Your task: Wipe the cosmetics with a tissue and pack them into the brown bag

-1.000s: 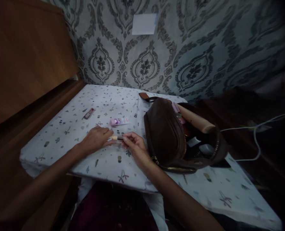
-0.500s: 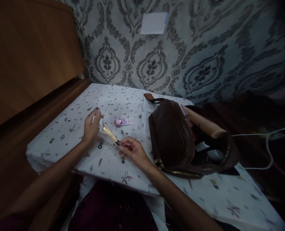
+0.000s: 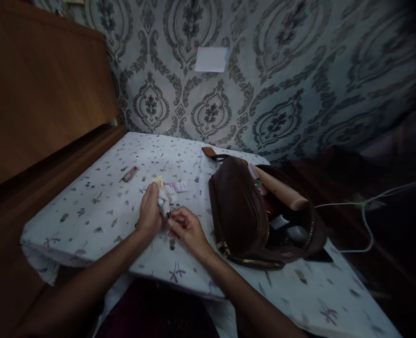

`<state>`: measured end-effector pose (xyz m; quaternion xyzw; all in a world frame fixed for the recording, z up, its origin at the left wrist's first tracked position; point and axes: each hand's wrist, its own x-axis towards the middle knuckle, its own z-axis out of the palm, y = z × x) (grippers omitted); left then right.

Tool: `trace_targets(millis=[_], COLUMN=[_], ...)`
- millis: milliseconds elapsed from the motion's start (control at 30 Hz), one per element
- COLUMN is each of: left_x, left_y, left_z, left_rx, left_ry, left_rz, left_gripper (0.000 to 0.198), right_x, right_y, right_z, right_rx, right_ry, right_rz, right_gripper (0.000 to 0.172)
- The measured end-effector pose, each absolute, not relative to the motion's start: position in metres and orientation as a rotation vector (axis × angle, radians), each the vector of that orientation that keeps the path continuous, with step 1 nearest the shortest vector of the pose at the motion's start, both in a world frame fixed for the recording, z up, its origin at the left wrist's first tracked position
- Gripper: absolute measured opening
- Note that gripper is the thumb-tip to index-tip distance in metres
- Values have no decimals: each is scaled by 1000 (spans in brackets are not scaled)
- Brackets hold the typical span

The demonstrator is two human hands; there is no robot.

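Observation:
My left hand point(image 3: 150, 211) is closed around a white cloth or tissue point(image 3: 164, 197), wrapped about a slim gold tube point(image 3: 158, 180) whose top sticks out above. The tube's black end point(image 3: 169, 214) shows at the lower right, pinched between the fingertips of my right hand point(image 3: 186, 227). Just behind the cloth lies a pink and white tube point(image 3: 179, 186), partly hidden. Farther left on the patterned white cover rests a small reddish, clear item point(image 3: 129, 174).
An open brown bag point(image 3: 241, 206) with several items inside stands to the right, its strap point(image 3: 211, 152) towards the wall. A wooden cabinet point(image 3: 46, 84) borders the left side. Pale cables point(image 3: 364, 204) run at the far right. A white paper point(image 3: 211, 59) is on the patterned wall.
My left hand has moved right and down, and the white cloth now covers most of the gold tube. The small reddish item has come into sight on the cover. The view has shifted slightly.

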<state>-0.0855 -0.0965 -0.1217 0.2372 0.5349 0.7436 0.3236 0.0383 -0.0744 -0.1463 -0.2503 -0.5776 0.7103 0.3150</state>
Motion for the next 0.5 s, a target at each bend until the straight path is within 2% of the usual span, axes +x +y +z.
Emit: trace_targets(millis=[133, 300, 500], left_x=[-70, -69, -99], left_y=[-108, -115, -119], left_z=[-122, -116, -108], left_rx=[827, 1020, 1372], left_ry=[1439, 1348, 1487], left_rz=[1792, 1620, 1495], left_gripper=[37, 43, 26], right_x=[37, 36, 46], right_y=[-73, -75, -74], right_z=[-146, -149, -136], right_rx=[-655, -777, -812], right_ry=[-1470, -1494, -1641], right_rz=[1802, 1701, 1601], right_gripper=[26, 19, 24])
